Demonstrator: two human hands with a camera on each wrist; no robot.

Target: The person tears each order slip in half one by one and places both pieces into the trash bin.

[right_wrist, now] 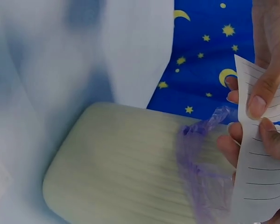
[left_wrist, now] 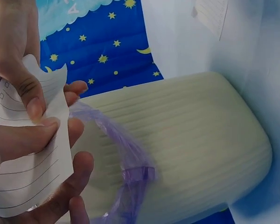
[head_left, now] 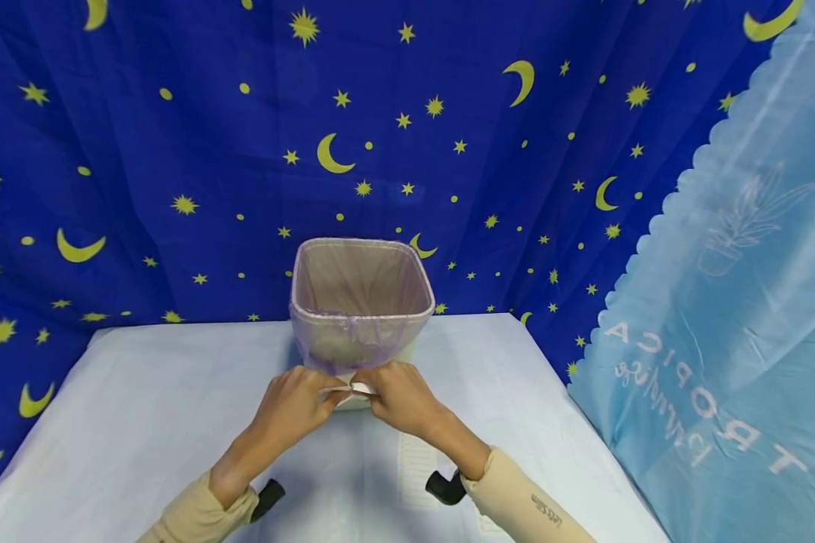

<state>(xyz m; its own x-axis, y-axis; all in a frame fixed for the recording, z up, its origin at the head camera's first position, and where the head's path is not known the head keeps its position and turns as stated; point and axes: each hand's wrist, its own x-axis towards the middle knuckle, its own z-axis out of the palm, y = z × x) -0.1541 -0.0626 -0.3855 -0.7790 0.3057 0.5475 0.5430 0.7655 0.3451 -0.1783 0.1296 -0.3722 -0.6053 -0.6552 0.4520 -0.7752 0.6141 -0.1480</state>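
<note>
A white lined paper slip (head_left: 363, 388) with small checkboxes is stretched between the two hands. My left hand (head_left: 295, 403) pinches one side of it and my right hand (head_left: 404, 400) pinches the other, thumbs nearly touching. In the right wrist view the slip (right_wrist: 256, 177) bends, and blue shows through a gap beside the thumbs. Just beyond the hands stands an upright cream ribbed bin (left_wrist: 200, 140). A translucent purple bag (head_left: 353, 339) lines it and folds over its rim.
Another lined sheet (head_left: 416, 464) lies on the white-covered table (head_left: 176, 377), partly behind the right forearm. Dark blue star-and-moon cloth (head_left: 244, 151) hangs behind, pale blue cloth (head_left: 733, 302) at right. A black curved piece (head_left: 446, 489) sits at the right wrist.
</note>
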